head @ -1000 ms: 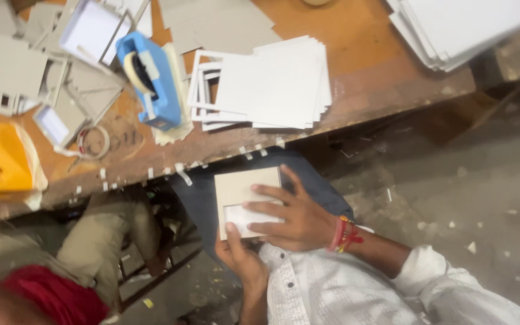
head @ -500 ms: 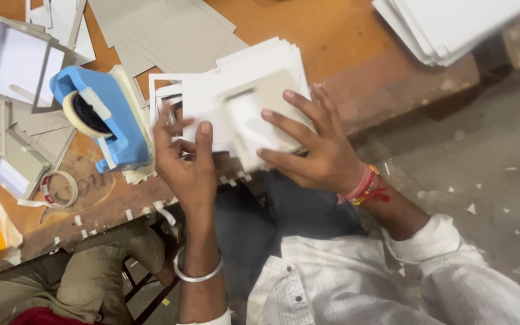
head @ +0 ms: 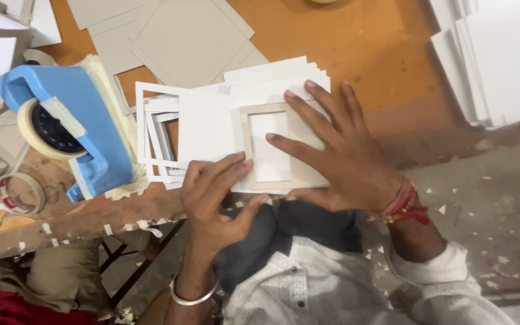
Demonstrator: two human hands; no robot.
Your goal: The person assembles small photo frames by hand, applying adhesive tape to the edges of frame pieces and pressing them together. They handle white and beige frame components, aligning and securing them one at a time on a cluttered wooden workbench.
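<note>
Soft, even light is falling from above, casting faint shadows under both hands onto the counter [head: 356, 54]. White card stacks [head: 501, 54] are glaring slightly at the right edge. Edges are blurring mildly.

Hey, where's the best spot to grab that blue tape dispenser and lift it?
Grip the blue tape dispenser across its narrow body, fingers on the two long flat sides, coming from above. It sits upright on the table, its top is free, and the tape roll fills the far end.
</note>
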